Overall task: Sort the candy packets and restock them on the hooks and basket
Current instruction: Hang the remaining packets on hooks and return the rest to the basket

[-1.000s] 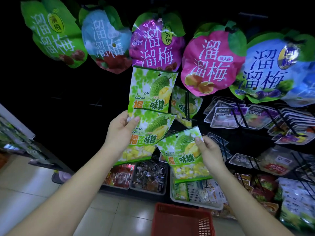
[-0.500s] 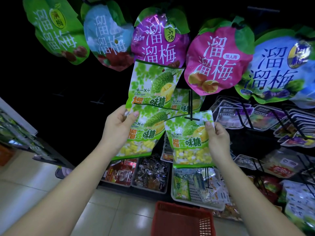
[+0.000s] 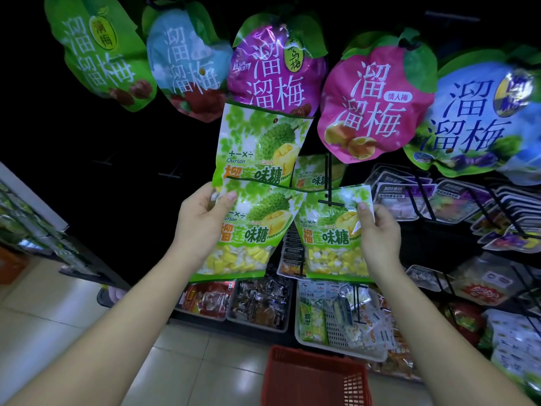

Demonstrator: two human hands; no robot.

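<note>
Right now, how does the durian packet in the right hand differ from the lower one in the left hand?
The right-hand packet is pinched alone at its top right corner by the right hand; the lower left-hand packet is gripped at its left edge by the left hand, with a second packet above it. The black hook ends over the right-hand packet's top; the left-hand one is clear of it. Both carry the same green durian print.

The rack's back [image 3: 117, 142] is nearly black, yet even light from the front brightens my left hand [image 3: 202, 221], my right hand [image 3: 380, 238] and the durian packets [image 3: 248, 230], whose print reads sharp. White glare streaks the glossy purple packet [image 3: 275, 68]. The floor tiles [image 3: 187, 361] gleam softly. The wide lens bends the edges; the left shelf [image 3: 29, 230] and lower-right bags [image 3: 515, 347] blur.
</note>
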